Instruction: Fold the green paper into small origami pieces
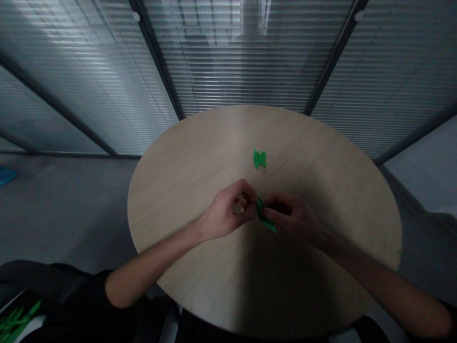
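Over the middle of the round wooden table, my right hand pinches a small green folded piece that looks like paper or thin felt. My left hand is closed in a pinch at that piece's upper left edge, thumb and forefinger making a loop. How much of the piece lies between the left fingertips is hidden. Beyond my hands, a green butterfly-shaped piece with two wing-like halves lies on the tabletop.
Glass partitions with blinds and dark frames stand right behind the table's far edge. At the lower left, several green strips or leaves sit near a dark chair or bag. A blue object rests on the grey floor at far left.
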A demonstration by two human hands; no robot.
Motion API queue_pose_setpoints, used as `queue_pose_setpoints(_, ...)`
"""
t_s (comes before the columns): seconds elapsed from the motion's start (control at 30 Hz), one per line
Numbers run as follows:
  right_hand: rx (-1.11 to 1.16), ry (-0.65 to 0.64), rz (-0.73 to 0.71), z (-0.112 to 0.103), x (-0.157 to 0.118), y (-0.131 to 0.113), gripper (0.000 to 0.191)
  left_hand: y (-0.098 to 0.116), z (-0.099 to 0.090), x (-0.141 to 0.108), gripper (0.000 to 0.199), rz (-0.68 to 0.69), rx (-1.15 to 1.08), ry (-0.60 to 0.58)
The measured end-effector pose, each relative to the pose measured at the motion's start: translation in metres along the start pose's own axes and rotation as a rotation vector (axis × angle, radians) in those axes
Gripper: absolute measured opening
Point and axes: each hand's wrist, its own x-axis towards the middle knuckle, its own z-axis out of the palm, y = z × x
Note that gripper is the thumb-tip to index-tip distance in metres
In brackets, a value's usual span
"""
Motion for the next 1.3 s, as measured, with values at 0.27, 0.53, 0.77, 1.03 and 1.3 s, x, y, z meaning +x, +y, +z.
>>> queue_pose_setpoints(0.27, -0.023, 0.067, -0.007, 0.0004, 0.0011, 0.0054, 0.024, -0.0026, 0.0002, -0.0014, 0.009, 0.162, 0.069, 0.001)
queue_pose_setpoints(0.53, -0.093, 0.155, -0.055, 0.0021, 0.0008, -0.0002, 0.022, -0.0037, -0.0038, -0.0007, 0.006, 0.311, 0.174, 0.039)
queue_pose_setpoints(0.77, -0.098, 0.168, -0.053, 0.0029, 0.0004, -0.0017, 0.021, -0.0023, -0.0017, -0.0017, 0.006, 0.310, 0.156, 0.054)
queue_pose_setpoints(1.03, -0.103, 0.193, -0.074, 0.0047, 0.0001, -0.0002, 0.020, -0.0046, -0.0002, -0.0033, 0.009, 0.291, 0.166, 0.026)
queue_pose_setpoints(1.3, -0.126, 0.229, -0.107, 0.0042, 0.0000, 0.0029, 0.020, -0.0023, -0.0009, -0.0011, 0.010, 0.330, 0.159, 0.054)
